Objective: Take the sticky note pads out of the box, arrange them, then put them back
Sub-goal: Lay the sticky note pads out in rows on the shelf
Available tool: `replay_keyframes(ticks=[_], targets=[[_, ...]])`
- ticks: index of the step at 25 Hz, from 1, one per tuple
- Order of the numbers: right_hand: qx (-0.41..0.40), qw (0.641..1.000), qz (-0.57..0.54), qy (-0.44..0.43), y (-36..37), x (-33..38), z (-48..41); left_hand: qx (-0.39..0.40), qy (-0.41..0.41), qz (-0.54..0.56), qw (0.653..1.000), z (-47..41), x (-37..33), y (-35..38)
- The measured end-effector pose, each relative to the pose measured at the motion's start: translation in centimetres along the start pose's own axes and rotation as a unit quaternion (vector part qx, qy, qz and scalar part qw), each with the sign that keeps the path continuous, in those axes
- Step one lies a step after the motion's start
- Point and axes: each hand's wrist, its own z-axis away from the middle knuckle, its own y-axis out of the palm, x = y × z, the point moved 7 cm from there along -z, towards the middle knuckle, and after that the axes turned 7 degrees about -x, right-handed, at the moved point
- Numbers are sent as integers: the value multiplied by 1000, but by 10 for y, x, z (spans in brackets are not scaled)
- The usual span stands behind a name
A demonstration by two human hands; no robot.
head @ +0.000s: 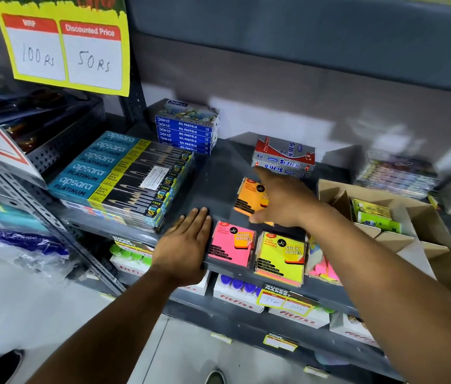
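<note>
Three wrapped sticky note pads lie on the grey shelf [218,173]: a pink pad [230,245] and a yellow pad [279,257] at the front edge, an orange pad [248,198] further back. More pads [322,266] show partly under my right forearm. My right hand [282,200] reaches over the orange pad, fingers spread, touching or just above it. My left hand [184,245] lies flat on the shelf, fingers together, just left of the pink pad. The brown cardboard box [424,217] with dividers stands at the right, with green pads [374,214] inside.
Apsara pencil boxes [116,178] are stacked at the left, DOMS oil pastel boxes [185,128] behind them, Saftek boxes [285,159] at the back. A yellow price sign [63,42] hangs above. Fitfizz boxes [238,297] fill the lower shelf.
</note>
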Motion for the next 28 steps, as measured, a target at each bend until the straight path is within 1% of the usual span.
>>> replay_keyframes(ticks=[3, 5, 9, 12, 14, 17, 18, 20, 22, 23, 25, 28], targets=[[43, 999, -15, 22, 25, -5, -33, -10, 9, -5, 1000, 1, -1, -1], [67, 998, -10, 17, 38, -9, -43, -11, 11, -4, 1000, 1, -2, -1], [74, 997, 14, 13, 58, -14, -52, -16, 13, 2, 1000, 0, -1, -1], [78, 997, 9, 9, 69, -12, -50, -16, 9, 8, 1000, 1, -1, -2], [83, 996, -2, 12, 66, -10, -48, -16, 6, 10, 1000, 1, -1, -3], [57, 995, -74, 16, 32, -10, -35, -15, 10, 8, 1000, 1, -1, -2], [60, 994, -89, 8, 21, -11, -25, -13, 10, 6, 1000, 2, 0, -2], [116, 991, -61, -21, 12, -10, 9, -14, 5, 4, 1000, 1, 0, -3], [178, 983, 19, -40, 16, -10, 48, -12, 1, -2, 1000, 1, -1, -4], [187, 979, 61, -50, 19, -11, 64, -12, -2, -5, 1000, 1, -2, -5], [164, 978, 113, -66, 22, -10, 79, -11, -6, -13, 1000, 1, -3, -5], [116, 985, 113, -68, 19, -11, 81, -10, -7, -7, 1000, -1, -5, -6]])
